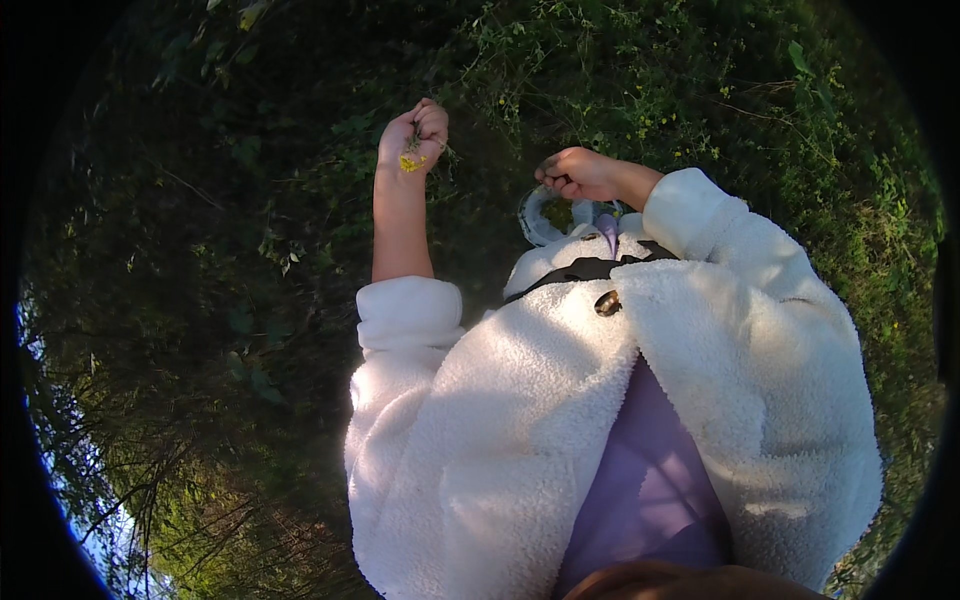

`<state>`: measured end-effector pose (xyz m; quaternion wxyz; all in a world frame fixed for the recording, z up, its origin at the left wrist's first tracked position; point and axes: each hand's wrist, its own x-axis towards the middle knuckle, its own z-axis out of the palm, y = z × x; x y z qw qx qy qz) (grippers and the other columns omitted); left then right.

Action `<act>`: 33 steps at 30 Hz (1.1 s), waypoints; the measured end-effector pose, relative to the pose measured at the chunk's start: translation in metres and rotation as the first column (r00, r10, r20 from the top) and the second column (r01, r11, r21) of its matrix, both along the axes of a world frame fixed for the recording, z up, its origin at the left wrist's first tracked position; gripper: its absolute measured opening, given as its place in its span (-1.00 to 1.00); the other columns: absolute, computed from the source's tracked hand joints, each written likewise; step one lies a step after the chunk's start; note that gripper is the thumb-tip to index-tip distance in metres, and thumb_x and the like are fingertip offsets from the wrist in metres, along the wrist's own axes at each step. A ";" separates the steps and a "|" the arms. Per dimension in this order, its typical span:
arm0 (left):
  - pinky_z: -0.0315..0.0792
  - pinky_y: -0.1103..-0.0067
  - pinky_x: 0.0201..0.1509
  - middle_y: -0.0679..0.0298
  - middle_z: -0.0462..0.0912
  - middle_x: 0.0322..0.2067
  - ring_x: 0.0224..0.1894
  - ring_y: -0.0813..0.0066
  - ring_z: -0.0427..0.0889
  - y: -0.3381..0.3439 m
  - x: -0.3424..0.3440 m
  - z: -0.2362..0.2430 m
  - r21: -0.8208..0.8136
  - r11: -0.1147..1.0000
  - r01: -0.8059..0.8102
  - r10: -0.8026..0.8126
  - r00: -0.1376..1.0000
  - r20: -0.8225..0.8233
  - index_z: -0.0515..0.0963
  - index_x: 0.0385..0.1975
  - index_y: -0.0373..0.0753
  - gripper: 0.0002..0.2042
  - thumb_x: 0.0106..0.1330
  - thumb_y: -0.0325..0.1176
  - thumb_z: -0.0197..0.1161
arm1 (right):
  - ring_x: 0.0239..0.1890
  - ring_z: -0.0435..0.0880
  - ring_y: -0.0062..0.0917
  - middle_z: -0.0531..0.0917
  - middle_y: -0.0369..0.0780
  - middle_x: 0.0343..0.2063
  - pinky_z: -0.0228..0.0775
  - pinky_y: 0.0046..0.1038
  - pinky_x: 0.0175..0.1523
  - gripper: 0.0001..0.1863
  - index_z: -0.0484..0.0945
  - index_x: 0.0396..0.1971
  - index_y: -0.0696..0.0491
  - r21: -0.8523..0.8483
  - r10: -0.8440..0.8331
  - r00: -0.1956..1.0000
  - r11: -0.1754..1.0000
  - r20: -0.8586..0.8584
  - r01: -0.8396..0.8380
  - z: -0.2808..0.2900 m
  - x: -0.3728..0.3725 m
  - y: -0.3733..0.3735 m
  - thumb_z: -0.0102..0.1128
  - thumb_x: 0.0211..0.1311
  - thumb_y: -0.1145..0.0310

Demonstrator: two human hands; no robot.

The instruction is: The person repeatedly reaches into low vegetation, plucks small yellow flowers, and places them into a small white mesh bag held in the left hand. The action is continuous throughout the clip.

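Note:
My left hand (415, 135) is raised in front of me, its fingers curled round a small sprig of yellow flowers (411, 162). The blossoms hang toward my wrist, and thin green stems show at the palm. To the right, my right hand (580, 174) is closed, fingertips pressed together; what they hold, if anything, is too small to make out. Just below that hand is a whitish, translucent bag or tub (536, 222) close to my body. Some yellow-green plant bits (557, 211) show inside it, and the front of my jacket partly hides it.
Green plants dotted with small yellow flowers (640, 120) grow ahead and to the right. Darker, shaded undergrowth (230, 200) fills the left side. Thin bare branches (150, 485) stand at the lower left. A black strap (585, 270) crosses my white fleece jacket (520, 400).

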<state>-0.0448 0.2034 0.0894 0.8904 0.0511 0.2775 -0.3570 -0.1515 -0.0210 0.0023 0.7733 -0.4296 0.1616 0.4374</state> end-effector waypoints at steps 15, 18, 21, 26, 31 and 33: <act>-0.10 0.69 -0.70 0.42 0.08 -0.70 -0.71 0.66 -0.02 -0.052 -0.014 0.011 0.016 0.999 0.048 -0.048 0.999 -0.018 0.24 -0.45 -0.33 -0.87 0.30 -0.44 -0.21 | -0.51 0.43 -0.50 0.50 -0.22 -0.59 0.25 -0.45 -0.35 -0.62 0.50 -0.63 0.11 -0.279 0.211 0.200 0.861 0.957 0.426 -0.059 0.098 0.108 0.02 0.07 0.07; -0.10 0.70 -0.70 0.44 0.06 -0.71 -0.71 0.67 -0.03 -0.034 -0.012 0.004 0.200 0.975 0.095 -0.123 0.983 0.133 0.26 -0.46 -0.32 -0.83 0.31 -0.36 -0.16 | -0.56 0.37 -0.57 0.47 -0.28 -0.60 0.22 -0.51 -0.44 -0.65 0.48 -0.59 0.10 -0.436 0.295 0.585 0.893 0.755 0.111 -0.052 0.080 0.093 -0.11 0.18 0.16; 0.01 0.73 -0.70 0.46 0.22 -0.69 -0.72 0.69 0.08 -0.003 -0.021 -0.015 0.969 0.143 -0.203 -0.548 0.799 0.248 0.34 -0.46 -0.23 -0.80 0.25 -0.22 -0.01 | -0.65 0.24 -0.69 0.40 -0.36 -0.62 0.12 -0.61 -0.52 -0.69 0.45 -0.52 0.09 0.049 0.082 0.890 0.992 0.449 -0.116 -0.023 0.058 0.061 -0.14 0.22 0.18; 0.36 0.60 -0.39 0.21 0.50 -0.32 -0.26 0.47 0.43 -0.006 -0.049 -0.053 0.818 0.572 0.060 -0.547 0.772 0.325 0.37 -0.39 -0.20 -0.75 0.23 -0.12 -0.01 | -0.71 0.16 -0.77 0.34 -0.40 -0.64 0.00 -0.75 -0.65 -0.73 0.41 -0.50 0.06 0.199 -0.041 0.970 0.980 0.240 -0.007 0.013 0.029 0.041 -0.15 0.24 0.21; 0.29 0.64 -0.56 0.20 0.44 -0.41 -0.52 0.49 0.38 -0.045 -0.059 -0.057 0.669 0.739 0.084 -0.403 0.850 0.339 0.32 -0.45 -0.26 -0.79 0.27 -0.23 -0.06 | -0.68 0.14 -0.83 0.35 -0.43 -0.62 -0.07 -0.79 -0.63 -0.72 0.38 -0.54 0.02 0.123 -0.055 0.973 0.992 0.224 0.028 0.017 -0.009 0.045 -0.15 0.24 0.15; 0.13 0.71 -0.64 0.30 0.34 -0.54 -0.63 0.63 0.21 -0.045 -0.056 -0.052 0.611 0.791 0.018 -0.305 0.878 0.369 0.31 -0.45 -0.25 -0.83 0.29 -0.29 -0.08 | -0.70 0.11 -0.80 0.32 -0.41 -0.62 -0.08 -0.74 -0.64 -0.72 0.36 -0.55 0.04 0.082 -0.006 0.954 0.996 0.299 -0.020 0.015 -0.018 0.037 -0.18 0.24 0.18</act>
